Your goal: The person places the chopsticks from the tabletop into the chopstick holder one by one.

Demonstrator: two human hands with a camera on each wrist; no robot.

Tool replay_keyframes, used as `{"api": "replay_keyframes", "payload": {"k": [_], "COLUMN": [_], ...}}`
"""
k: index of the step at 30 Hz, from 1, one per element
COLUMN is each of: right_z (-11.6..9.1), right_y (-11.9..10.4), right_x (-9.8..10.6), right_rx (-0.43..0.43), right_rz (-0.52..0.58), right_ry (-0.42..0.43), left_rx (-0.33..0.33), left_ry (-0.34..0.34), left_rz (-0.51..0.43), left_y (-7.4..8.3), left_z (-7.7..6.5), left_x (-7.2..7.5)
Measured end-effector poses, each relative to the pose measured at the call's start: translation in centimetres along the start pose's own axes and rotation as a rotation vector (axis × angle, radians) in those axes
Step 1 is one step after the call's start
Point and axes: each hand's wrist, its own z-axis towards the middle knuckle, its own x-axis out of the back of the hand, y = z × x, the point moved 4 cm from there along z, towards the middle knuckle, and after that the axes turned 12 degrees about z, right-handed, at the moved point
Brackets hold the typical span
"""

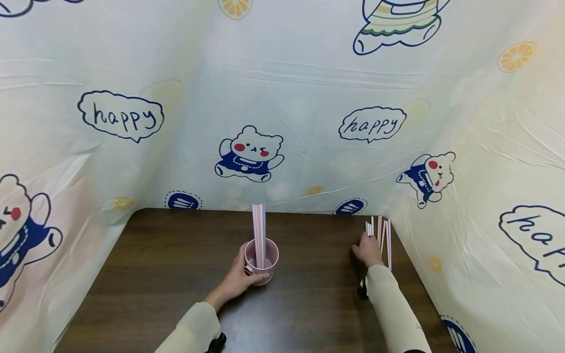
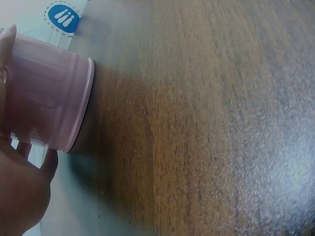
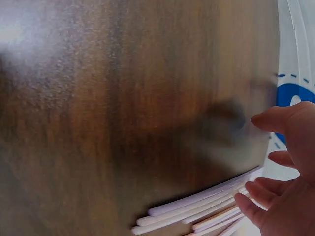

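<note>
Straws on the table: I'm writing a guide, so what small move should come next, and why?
Probably close the right hand on a loose straw: its thumb stands apart from its fingers, which are at those straws, while the left hand holds a cup with straws inside.

The pink cup (image 1: 271, 270) is upright, striped straws (image 1: 259, 233) bunched inside and rising above its rim; well right of the cup, loose pale straws (image 1: 389, 245) lie roughly parallel, their number hard to tell.
</note>
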Motion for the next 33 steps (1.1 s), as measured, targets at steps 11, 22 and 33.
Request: {"api": "replay_keyframes", "payload": {"k": [11, 22, 33], "right_z": [0.11, 0.13, 0.5], "right_y": [0.42, 0.42, 0.59], "right_x": [-0.19, 0.05, 0.33], "right_rx": [-0.041, -0.018, 0.018], "right_rz": [0.059, 0.108, 0.158], "right_ry": [0.053, 0.1, 0.139], "left_rx": [0.005, -0.004, -0.006], "left_ry": [-0.004, 0.0, -0.006], "left_rz": [0.021, 0.016, 0.014], "left_y": [-0.19, -0.02, -0.32], "left_z": [0.17, 0.17, 0.17], "left_x": [0.1, 0.1, 0.01]}}
